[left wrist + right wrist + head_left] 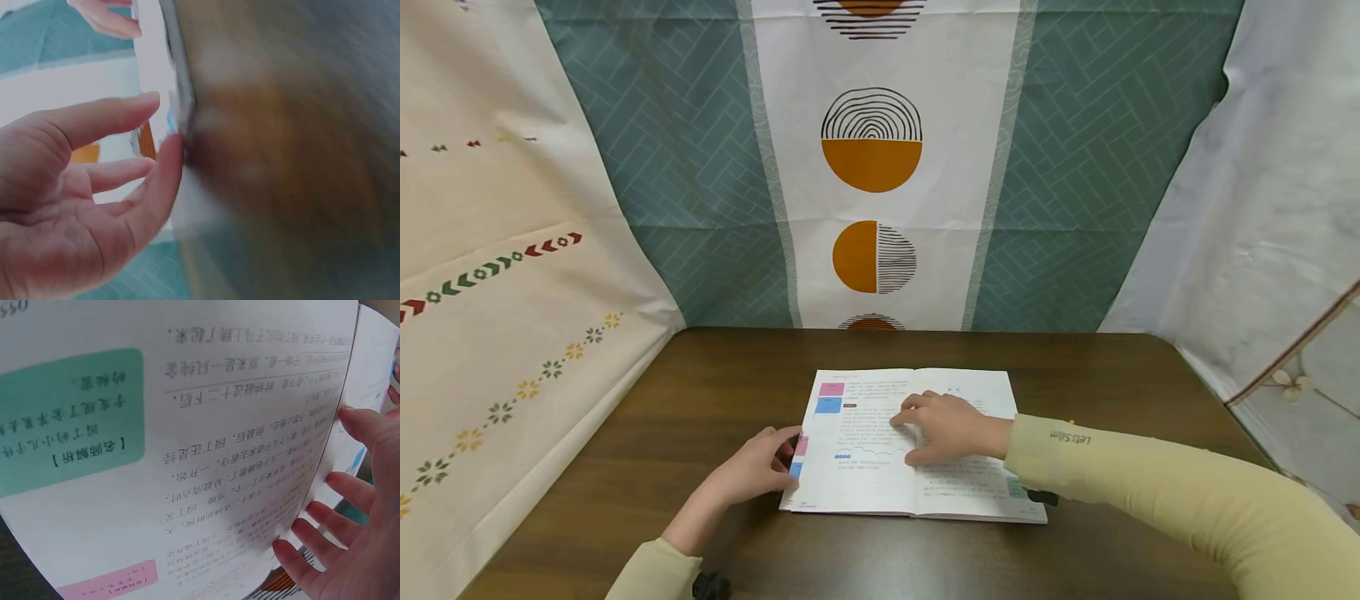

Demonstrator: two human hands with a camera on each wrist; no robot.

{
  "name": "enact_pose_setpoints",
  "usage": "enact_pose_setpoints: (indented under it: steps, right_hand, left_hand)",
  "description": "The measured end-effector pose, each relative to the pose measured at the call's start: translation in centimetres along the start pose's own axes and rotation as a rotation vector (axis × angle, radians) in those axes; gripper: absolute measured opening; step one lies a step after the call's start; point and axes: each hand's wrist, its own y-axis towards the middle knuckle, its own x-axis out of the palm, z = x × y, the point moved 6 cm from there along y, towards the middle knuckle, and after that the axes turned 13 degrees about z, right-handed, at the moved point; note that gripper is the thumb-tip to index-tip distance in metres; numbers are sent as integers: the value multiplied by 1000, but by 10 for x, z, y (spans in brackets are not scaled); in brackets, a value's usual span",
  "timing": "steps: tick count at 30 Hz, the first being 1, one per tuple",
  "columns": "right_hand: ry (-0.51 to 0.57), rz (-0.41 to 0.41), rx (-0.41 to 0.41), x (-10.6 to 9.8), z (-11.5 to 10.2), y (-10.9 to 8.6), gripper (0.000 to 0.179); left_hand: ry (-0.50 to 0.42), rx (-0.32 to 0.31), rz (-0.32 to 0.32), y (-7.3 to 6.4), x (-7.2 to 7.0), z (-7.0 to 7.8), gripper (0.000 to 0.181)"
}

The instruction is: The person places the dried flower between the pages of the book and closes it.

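Note:
An open book (872,487) lies on the brown table, printed text on both pages and pink and blue blocks along its left margin. At the book's left edge is my left hand (756,467). Its thumb and fingers stand apart at that edge in the left wrist view, the index fingertip close to the page side. My right hand (947,429) reaches over the right page with its fingers spread. In the right wrist view, its fingertips (284,550) rest along the fold between the pages, beside the right page (206,437) with its green and pink boxes.
The dark brown table (647,442) extends around the book on all sides. Behind it hangs a green and white curtain (700,167) with orange half-circles. A patterned cream cloth (497,333) drapes at the left, and a white cloth (1262,208) at the right.

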Motion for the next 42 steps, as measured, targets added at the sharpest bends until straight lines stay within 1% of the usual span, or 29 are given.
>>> enact_pose_setpoints:
  steps: [4, 7, 11, 13, 16, 19, 25, 28, 30, 33, 35, 37, 42]
  right_hand:
    - [-4, 4, 3, 1, 0, -1, 56]
    - [2, 13, 13, 2, 0, -2, 56]
    - [10, 21, 13, 2, -1, -3, 56]
    - [11, 24, 10, 2, -1, -3, 56]
    - [15, 28, 6, 1, 0, -4, 56]
    - [13, 24, 7, 2, 1, -4, 57]
    - [8, 18, 4, 2, 4, -4, 57]
    - [8, 17, 3, 2, 4, -4, 57]
    - [10, 18, 5, 2, 4, -5, 57]
    - [16, 23, 8, 2, 4, -6, 56]
    - [20, 25, 8, 1, 4, -8, 55]
    - [25, 22, 9, 0, 4, -9, 54]
    - [12, -5, 19, -4, 3, -12, 53]
  left_hand:
    - [70, 36, 85, 2, 0, 17, 67]
    - [75, 62, 110, 4, 4, 30, 62]
    - [79, 127, 93, 5, 14, 39, 57]
    - [86, 163, 73, 5, 19, 40, 56]
    - [90, 191, 39, 6, 23, 38, 57]
    - [68, 179, 2, 6, 24, 34, 58]
    - [0, 159, -64, 10, 23, 27, 60]
    - [-10, 154, -106, 12, 23, 26, 59]
    - [-5, 166, -132, 13, 24, 27, 58]
    - [4, 167, -149, 13, 25, 28, 56]
    - [5, 160, -145, 12, 26, 29, 55]
    - [6, 147, -123, 11, 25, 29, 54]
    - [52, 113, -31, 9, 21, 28, 54]
